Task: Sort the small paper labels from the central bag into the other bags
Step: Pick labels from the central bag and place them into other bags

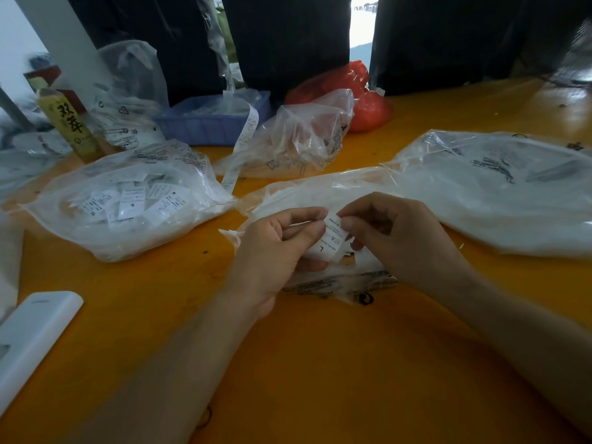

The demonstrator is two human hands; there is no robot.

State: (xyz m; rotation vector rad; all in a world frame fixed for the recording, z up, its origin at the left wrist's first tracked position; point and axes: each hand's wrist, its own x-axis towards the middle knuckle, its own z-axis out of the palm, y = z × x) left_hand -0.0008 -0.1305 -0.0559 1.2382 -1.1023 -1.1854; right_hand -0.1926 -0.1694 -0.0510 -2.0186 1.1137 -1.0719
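Observation:
A small white paper label [330, 236] marked "L" is held between both hands above the central clear bag [323, 190]. My left hand [275, 254] pinches its lower left part and seems to hold more labels under it. My right hand [394, 235] pinches the label's top right corner. To the left lies a clear bag [128, 200] full of labels marked S and M. A large clear bag [499, 190] lies to the right. Another clear bag [298, 139] stands behind the centre.
On the orange table [320, 363] a white flat device [32, 334] lies at the near left. A blue tray [217, 120], a strip of labels [243, 145], a red bag [358, 94] and a yellow-green box [69, 126] stand at the back.

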